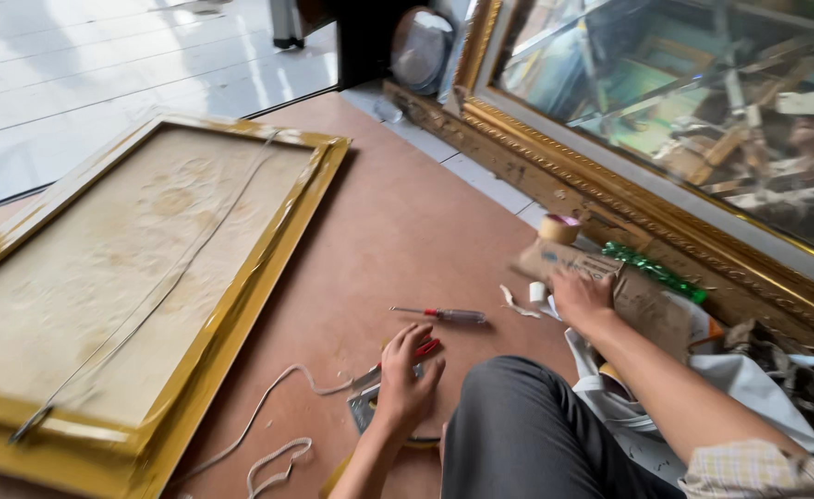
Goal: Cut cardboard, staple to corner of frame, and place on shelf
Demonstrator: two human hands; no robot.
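Observation:
My left hand [405,379] rests palm down on the brown board floor, fingers over red-handled pliers [423,352] and a small metal tool [364,407]. My right hand [580,296] reaches forward and presses on a piece of brown cardboard [643,300] near a small white scrap [537,293]. A screwdriver [444,314] with a red and clear handle lies between the two hands, touched by neither. My grey-trousered knee [518,425] is between my arms.
A gold picture frame [194,342] lies back-up at left with a hanging wire across it. A large gilt mirror [629,208] leans at right. A tape roll [559,228], green foil [652,270], white cord [268,407], and crumpled paper and cloth [749,370] lie around.

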